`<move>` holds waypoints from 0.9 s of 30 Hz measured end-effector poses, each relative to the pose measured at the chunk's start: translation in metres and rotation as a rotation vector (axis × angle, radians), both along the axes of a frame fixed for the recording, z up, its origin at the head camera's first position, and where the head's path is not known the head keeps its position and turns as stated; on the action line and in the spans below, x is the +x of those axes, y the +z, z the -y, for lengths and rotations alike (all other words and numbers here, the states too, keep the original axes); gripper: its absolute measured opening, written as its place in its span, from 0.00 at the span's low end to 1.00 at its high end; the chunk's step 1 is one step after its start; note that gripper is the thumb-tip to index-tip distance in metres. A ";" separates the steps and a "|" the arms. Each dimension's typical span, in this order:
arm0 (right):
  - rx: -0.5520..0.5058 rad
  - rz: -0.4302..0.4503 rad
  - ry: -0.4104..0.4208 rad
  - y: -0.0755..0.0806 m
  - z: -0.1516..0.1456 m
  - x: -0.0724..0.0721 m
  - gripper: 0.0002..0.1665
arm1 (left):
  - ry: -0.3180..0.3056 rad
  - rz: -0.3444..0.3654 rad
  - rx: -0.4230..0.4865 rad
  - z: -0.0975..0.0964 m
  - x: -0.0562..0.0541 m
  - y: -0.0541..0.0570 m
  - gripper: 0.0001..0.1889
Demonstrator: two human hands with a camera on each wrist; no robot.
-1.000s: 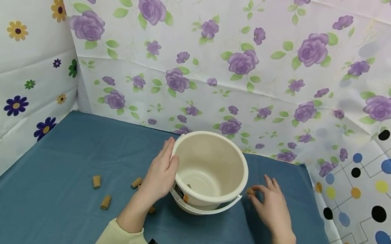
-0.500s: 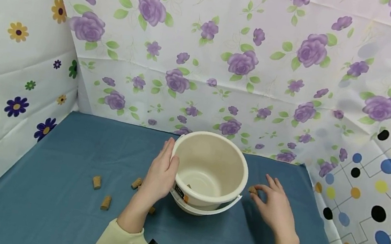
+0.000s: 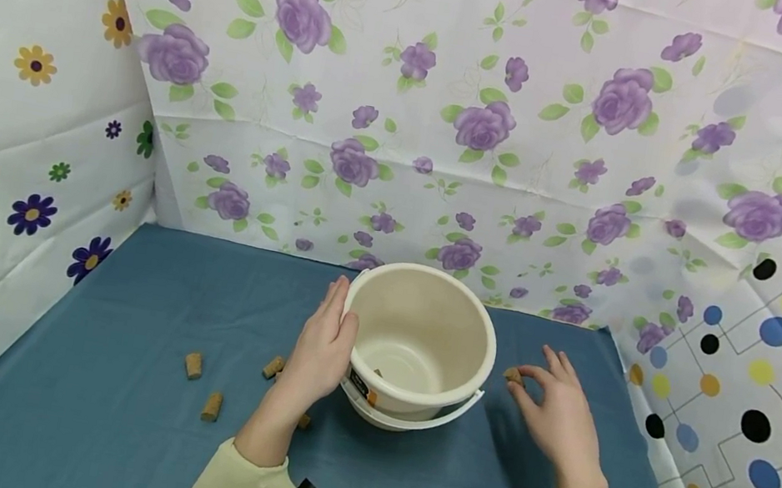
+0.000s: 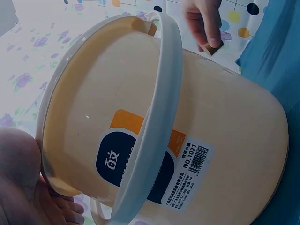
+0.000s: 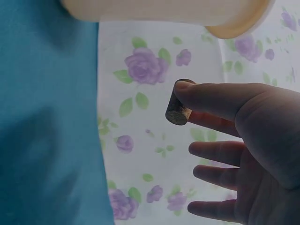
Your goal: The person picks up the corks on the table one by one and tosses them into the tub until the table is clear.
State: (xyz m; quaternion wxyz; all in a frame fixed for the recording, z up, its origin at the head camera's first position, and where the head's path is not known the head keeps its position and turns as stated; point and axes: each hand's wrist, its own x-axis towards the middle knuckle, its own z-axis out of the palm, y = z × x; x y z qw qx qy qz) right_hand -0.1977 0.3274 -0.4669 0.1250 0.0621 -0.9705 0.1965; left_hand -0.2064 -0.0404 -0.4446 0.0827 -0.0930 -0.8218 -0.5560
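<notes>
A cream plastic bucket (image 3: pixel 426 317) stands on the blue cloth, its white handle (image 4: pixel 164 108) hanging down at the front. Against the bucket's left side rests my left hand (image 3: pixel 320 343), fingers straight and thumb close by the rim. To the right of the bucket, my right hand (image 3: pixel 555 416) pinches a small brown cork (image 5: pixel 177 110) between thumb and index finger, the other fingers stretched out. A small brown bit, probably part of a cork (image 3: pixel 378 373), shows on the bucket's floor, mostly cut off by the front rim.
Several loose corks lie left of the bucket, among them one cork (image 3: pixel 193 365) farther out and another cork (image 3: pixel 211 406) nearer me; some are partly behind my left arm. A floral curtain (image 3: pixel 425 114) closes off the back, with patterned sheets at both sides.
My right hand has drifted slightly right and away from the bucket, still pinching the cork. The left hand and bucket stay in place.
</notes>
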 end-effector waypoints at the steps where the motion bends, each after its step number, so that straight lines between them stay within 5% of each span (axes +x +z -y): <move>1: -0.006 -0.012 -0.002 0.002 0.000 0.002 0.19 | -0.001 0.000 -0.001 0.000 0.000 0.000 0.32; 13: -0.040 -0.155 0.008 0.032 0.007 0.017 0.19 | 0.000 0.004 0.006 -0.001 0.000 0.000 0.32; 27: -0.146 -0.350 0.122 0.065 0.041 0.014 0.19 | -0.004 0.006 0.011 -0.001 -0.001 -0.001 0.32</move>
